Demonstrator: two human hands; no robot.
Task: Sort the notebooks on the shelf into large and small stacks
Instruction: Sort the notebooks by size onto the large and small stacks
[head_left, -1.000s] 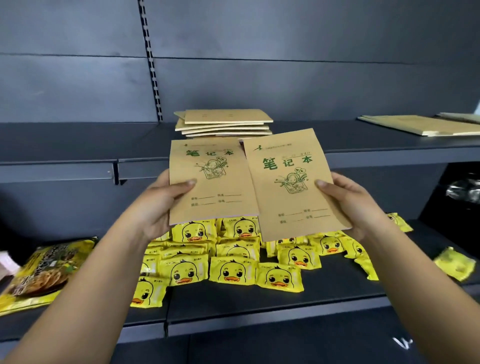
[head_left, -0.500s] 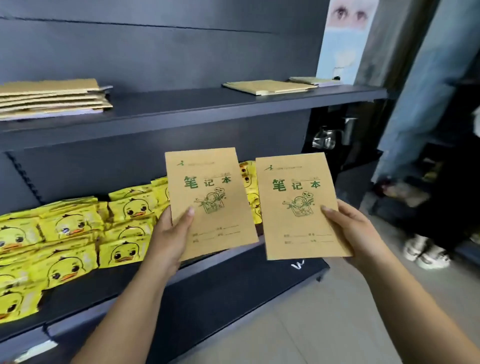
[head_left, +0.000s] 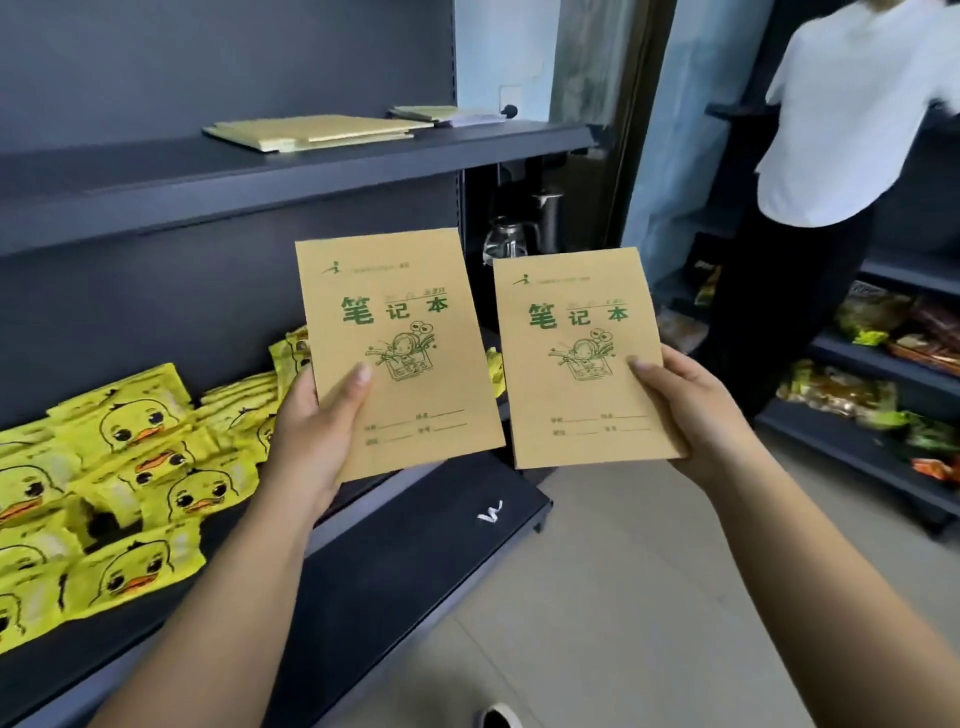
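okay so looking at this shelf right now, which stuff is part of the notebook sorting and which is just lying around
Part of the job:
left notebook, held by the left hand
right notebook, held by the right hand
notebooks on the top shelf
smaller pile behind them

Just lying about:
duck packets
glass jug
snack bags on the far rack

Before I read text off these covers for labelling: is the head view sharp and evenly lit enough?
Head view: large green title on both notebooks, left and right, is legible; small header print and form lines are too soft. Lighting is even, no glare. The person in white is motion-blurred, and the shelf edge bows from wide-angle distortion.
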